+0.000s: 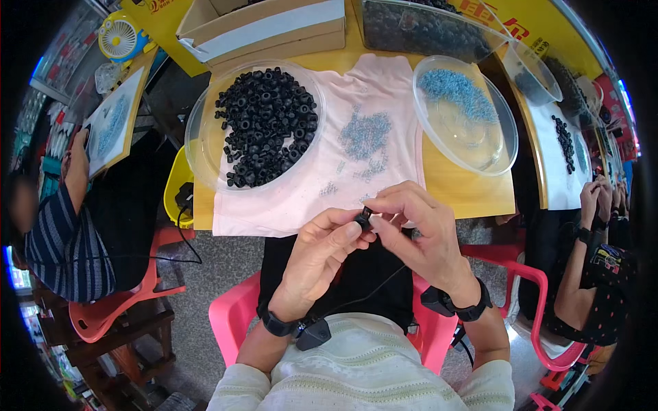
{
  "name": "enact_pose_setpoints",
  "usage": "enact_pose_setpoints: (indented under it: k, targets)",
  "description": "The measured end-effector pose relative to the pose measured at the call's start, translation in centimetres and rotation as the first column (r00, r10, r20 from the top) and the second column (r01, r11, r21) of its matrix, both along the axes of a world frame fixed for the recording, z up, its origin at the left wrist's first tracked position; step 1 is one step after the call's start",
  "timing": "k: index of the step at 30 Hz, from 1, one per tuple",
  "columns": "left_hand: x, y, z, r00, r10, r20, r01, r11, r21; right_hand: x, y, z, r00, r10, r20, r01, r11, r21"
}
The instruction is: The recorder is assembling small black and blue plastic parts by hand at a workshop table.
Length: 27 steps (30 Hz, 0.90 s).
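Just past my lap, at the near edge of the cloth, both hands meet at a small black plastic part. My left hand pinches it between thumb and fingers. The fingertips of my right hand close round its upper end; anything smaller between them is too small to make out. Beyond them, small clear-blue pieces lie scattered on a pale pink cloth. A round clear lid on the left carries a heap of black knob-like parts. A clear dish on the right holds more blue pieces.
A cardboard box and a clear bin of dark parts stand along the table's back. A yellow basket hangs low at left. Co-workers sit at side tables left and right. A small fan stands far left.
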<state>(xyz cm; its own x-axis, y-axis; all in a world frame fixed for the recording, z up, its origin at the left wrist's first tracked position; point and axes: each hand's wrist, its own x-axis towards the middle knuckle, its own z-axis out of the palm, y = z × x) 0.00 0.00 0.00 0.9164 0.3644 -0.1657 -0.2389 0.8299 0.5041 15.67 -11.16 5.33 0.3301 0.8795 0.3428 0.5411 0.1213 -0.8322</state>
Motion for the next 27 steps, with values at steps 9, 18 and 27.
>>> enact_pose_setpoints:
  k: [9, 18, 27]
  targets:
    - [0.4, -0.3, 1.5, 0.992, -0.1, -0.075, 0.084, 0.979, -0.188, -0.6, -0.3, 0.0, 0.995, -0.069, 0.078, 0.066, 0.997, 0.045]
    - [0.4, -0.5, 1.2, 0.986, -0.141, -0.09, 0.125, 0.978, -0.166, -0.7, -1.1, -1.3, 0.996, -0.084, 0.028, 0.081, 0.993, 0.086]
    - [1.1, -1.4, 1.8, 0.983, -0.053, -0.177, 0.048, 0.998, -0.03, -0.4, -1.7, -1.7, 0.987, -0.157, 0.031, 0.153, 0.983, 0.099]
